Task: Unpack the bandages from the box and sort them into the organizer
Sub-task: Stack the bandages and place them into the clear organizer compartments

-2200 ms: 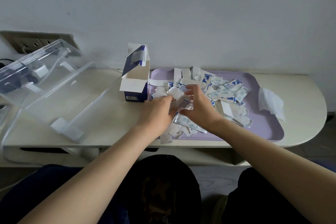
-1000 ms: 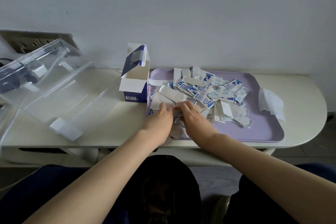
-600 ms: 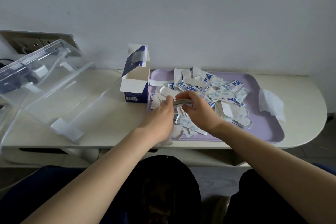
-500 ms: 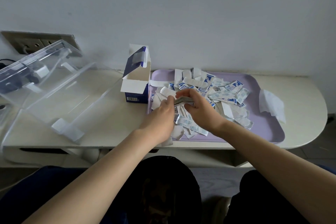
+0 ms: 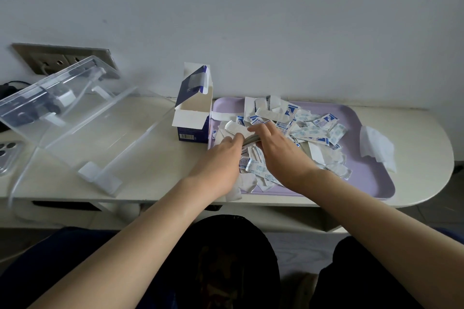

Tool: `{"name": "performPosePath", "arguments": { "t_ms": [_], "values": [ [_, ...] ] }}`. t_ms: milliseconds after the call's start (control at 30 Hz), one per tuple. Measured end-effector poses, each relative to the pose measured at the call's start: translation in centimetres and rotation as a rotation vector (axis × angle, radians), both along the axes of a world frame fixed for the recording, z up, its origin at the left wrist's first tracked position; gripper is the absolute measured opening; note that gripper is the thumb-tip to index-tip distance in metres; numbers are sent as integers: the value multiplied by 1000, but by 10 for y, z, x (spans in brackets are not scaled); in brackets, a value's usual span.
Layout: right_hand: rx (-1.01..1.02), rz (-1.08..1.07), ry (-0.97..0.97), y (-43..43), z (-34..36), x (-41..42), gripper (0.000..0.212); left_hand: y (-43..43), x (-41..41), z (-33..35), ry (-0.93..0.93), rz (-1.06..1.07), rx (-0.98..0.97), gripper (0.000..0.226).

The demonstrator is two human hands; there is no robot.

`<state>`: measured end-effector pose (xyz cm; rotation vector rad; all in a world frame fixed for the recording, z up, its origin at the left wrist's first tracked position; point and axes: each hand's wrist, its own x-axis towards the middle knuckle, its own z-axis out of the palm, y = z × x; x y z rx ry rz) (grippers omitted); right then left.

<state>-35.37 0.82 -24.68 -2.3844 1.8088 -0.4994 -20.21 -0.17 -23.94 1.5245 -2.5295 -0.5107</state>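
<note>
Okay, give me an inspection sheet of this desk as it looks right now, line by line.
Surface: white table, rounded right end.
Job's things: open box upright beside purple tray; loose bandages heaped on the tray; clear organizer at left, lid up, no bandages seen inside.
Clutter: tissue at the tray's right rim; phone at left edge.
Grippers: left hand and right hand pinch a small stack over the tray.
Cables: dark cable near wall socket.
Surroundings: plain wall.
</note>
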Motion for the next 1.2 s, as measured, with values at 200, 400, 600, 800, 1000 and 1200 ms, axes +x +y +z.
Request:
{"name": "performPosePath", "arguments": {
  "t_ms": [200, 400, 600, 800, 1000, 1200],
  "values": [
    [-64, 170, 214, 5, 3, 10, 13, 3, 13, 16, -261, 28, -157, 31],
    [122, 83, -26, 20, 13, 25, 23, 11, 23, 25, -239, -61, -191, 36],
    [447, 30, -534, 26, 23, 46, 26, 12, 51, 38, -175, -59, -231, 25],
    [179, 124, -184, 16, 35, 73, 32, 10, 93, 48, -15, 33, -263, 11],
    [-99, 298, -257, -11, 61, 129, 22, 14, 150, 56, 197, 188, -483, 12],
    [-36, 258, -205, -45, 72, 187, 17, 17, 206, 51, 116, 415, -493, 25]
  ]
}}
